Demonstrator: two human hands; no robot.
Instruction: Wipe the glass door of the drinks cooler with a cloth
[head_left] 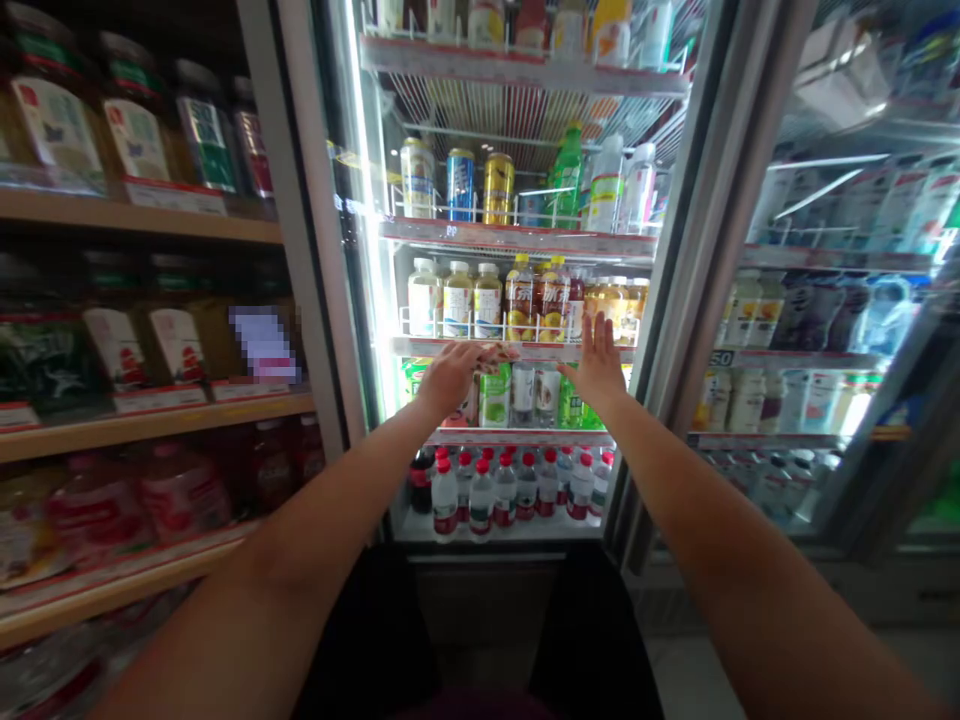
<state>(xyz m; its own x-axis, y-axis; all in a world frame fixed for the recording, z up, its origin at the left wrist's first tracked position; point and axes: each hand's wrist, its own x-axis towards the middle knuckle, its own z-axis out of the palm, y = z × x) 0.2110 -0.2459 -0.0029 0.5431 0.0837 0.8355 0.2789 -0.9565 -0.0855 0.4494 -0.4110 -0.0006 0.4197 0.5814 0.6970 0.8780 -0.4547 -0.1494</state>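
Both arms reach forward into a lit drinks fridge. My left hand (448, 380) is in front of the shelf rail (555, 352), palm down, its fingers stretched to the right; whether it touches the rail I cannot tell. Below its fingertips stands a green drink pack (495, 397). My right hand (600, 368) is raised with fingers spread upward, nothing in it, near the yellow-capped bottles. Brown tea bottles with yellow caps (520, 300) stand between and above the hands. White-capped bottles (457, 300) are to their left. Clear bottles (523, 392) show between the hands on the lower shelf.
Red-capped water bottles (481, 497) line the fridge floor. Cans (498, 188) and a green bottle (568, 170) stand one shelf higher. Wooden shelves (150, 410) with bottles flank the left; a metal door frame (720, 260) and another glass-fronted fridge are at right.
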